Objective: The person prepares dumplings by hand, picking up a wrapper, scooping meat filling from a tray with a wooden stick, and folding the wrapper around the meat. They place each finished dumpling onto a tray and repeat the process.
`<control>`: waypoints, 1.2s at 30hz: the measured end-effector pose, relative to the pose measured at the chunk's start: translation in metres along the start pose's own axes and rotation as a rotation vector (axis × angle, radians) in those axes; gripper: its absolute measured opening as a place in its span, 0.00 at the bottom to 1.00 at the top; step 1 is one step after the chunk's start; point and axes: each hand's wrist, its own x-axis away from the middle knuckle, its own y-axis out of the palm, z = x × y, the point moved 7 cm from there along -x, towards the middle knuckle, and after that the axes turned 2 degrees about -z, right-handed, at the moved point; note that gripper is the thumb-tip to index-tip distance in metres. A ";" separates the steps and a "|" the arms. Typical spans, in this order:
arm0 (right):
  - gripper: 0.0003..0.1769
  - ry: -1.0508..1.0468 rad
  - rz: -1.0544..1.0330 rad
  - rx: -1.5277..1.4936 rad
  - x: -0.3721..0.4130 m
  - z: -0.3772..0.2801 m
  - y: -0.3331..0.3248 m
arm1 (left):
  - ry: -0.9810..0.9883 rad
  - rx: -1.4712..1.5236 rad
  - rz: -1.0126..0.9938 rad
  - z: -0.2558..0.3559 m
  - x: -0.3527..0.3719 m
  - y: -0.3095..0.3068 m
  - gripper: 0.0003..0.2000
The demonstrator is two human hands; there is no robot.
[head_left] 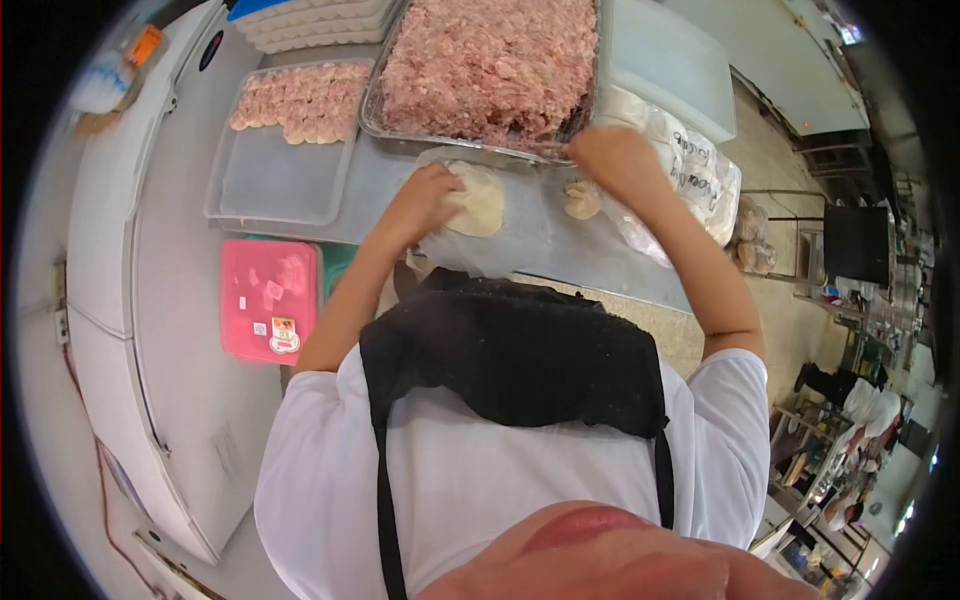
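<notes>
A flat round dough wrapper [478,208] lies on a clear plastic bag [480,256] on the metal table. My left hand [425,205] is at its left edge, fingers bent and pinching the dough. My right hand [612,158] is closed at the lower right corner of the tray of ground meat [480,65]. Whatever its fingers hold there is hidden. Below that hand sits a small crumpled piece of dough [581,200]. Rows of meat-topped dumplings [300,100] fill the upper part of a plastic tray [275,185] on the left.
White bags with handwriting [690,165] lie at the right, beside a translucent plastic container [670,70]. Stacked white trays [310,25] stand at the back left. A pink lidded box [270,300] is below the table's left edge. Another person [865,405] is far right.
</notes>
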 end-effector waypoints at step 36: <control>0.19 0.393 -0.053 -0.817 -0.050 -0.024 0.022 | -0.300 1.459 0.401 -0.101 -0.019 -0.134 0.19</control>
